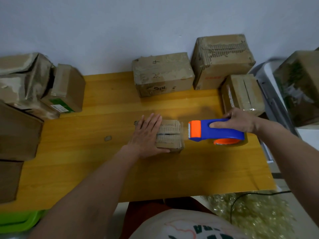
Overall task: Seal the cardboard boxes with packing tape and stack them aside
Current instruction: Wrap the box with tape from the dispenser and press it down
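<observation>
Two hands working: my left hand [146, 135] is pressing flat, fingers straight, on the small cardboard box [170, 135]; my right hand [240, 120] is gripping the tape dispenser [215, 131], just beside it. I am aiming along the centre seam, keeping pressure.

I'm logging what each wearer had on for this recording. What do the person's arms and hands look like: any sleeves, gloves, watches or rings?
Both forearms are bare right down to the lower edge of the picture, so no sleeves show. The left hand and the right hand have no gloves, and no watch, bracelet or ring is visible on either wrist or on the fingers in view.
</observation>
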A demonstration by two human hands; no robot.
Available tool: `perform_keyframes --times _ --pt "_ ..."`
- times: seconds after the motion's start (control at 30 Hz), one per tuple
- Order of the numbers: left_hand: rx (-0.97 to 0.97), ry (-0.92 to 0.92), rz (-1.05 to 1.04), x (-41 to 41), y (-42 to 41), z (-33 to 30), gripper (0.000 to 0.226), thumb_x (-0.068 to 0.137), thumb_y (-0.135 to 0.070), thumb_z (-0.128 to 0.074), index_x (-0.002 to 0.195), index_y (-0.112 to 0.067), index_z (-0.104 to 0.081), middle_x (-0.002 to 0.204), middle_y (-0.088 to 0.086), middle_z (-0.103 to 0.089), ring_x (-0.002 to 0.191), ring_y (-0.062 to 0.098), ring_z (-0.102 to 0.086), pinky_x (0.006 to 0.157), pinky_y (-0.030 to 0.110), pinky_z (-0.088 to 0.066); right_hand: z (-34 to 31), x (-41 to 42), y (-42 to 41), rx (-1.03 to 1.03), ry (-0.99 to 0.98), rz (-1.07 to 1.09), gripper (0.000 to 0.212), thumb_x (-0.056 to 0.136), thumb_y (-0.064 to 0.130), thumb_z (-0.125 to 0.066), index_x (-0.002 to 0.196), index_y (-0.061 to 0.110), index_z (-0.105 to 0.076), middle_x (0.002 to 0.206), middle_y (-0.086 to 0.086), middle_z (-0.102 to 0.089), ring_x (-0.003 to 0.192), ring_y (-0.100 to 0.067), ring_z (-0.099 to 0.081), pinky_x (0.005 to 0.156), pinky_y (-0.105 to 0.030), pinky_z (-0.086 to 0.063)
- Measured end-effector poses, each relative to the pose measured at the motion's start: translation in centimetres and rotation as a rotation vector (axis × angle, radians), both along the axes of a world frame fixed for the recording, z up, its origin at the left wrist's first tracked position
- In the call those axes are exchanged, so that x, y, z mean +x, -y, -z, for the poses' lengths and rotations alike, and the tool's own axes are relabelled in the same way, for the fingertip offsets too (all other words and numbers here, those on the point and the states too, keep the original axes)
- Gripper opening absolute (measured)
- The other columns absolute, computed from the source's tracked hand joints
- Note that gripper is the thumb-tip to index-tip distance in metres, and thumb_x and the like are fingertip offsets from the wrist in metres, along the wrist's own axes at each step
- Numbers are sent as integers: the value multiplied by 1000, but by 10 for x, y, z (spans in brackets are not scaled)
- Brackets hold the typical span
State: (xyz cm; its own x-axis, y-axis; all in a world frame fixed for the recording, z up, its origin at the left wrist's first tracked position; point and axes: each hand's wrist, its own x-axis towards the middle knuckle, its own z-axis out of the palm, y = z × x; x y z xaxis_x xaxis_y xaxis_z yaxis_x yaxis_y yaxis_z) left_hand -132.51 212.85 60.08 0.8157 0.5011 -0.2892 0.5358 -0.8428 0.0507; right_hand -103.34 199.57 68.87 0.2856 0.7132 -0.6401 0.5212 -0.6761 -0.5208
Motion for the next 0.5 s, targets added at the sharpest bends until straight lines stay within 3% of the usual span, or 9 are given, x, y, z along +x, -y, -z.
perform_keyframes --times 0.3,0.5 --pt "3 -9 8 1 -1 3 132 57 -99 -25 151 -17 21 161 3 16 147 23 19 116 47 19 -5 0 10 75 17 32 38 74 45 -74 78 8 -68 68 -2 -70 60 -11 -66 52 -19 -43" --pt "-28 36 -75 14 10 -3 131 60 -95 -41 154 -18 10 161 2 14 148 25 18 116 55 13 -1 0 10 59 48 15 41 71 50 -74 76 10 -65 73 -5 -69 68 -16 -66 58 -24 -45"
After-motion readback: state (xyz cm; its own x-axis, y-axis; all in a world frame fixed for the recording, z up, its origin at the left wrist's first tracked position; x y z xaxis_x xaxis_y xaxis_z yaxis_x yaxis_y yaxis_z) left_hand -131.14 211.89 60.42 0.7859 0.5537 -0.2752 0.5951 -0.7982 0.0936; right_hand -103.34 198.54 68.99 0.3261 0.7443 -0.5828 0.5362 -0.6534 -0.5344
